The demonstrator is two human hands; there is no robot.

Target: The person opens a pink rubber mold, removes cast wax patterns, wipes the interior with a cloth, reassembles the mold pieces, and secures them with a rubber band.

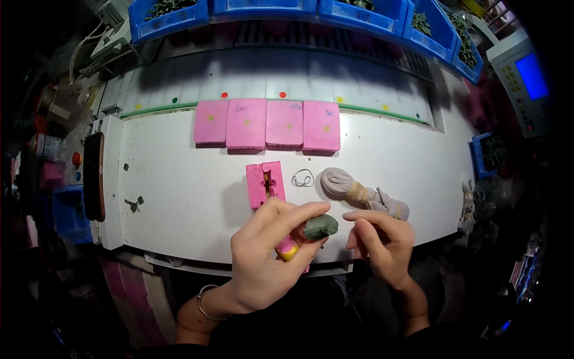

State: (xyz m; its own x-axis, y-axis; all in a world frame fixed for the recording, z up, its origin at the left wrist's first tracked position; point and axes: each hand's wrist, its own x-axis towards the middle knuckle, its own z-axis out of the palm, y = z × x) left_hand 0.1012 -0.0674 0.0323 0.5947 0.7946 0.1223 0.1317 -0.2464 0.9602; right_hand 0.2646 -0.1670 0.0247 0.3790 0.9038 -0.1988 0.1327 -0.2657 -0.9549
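My left hand [263, 257] pinches a small dark-green piece [320, 227], smooth and rounded with a knob at one end, between thumb and fingers. Below it, partly covered by the same hand, a pink and yellow piece [289, 247] shows. Just to the right, my right hand [385, 246] hovers with its fingers loosely bent and nothing visible in them. Beyond my left hand lies a pink mould half [257, 185] with a dark cavity. A thin dark elastic band [303, 178] rests beside it, and a rolled grey cloth [338, 181] bound with a tan band lies farther right.
Several pink mould blocks [246, 122] stand in a row at the back of the white table [173, 191]. Blue bins [365, 18] of green pieces line the far side. A phone [94, 176] lies at the left edge; a device with a blue screen [531, 76] stands at right.
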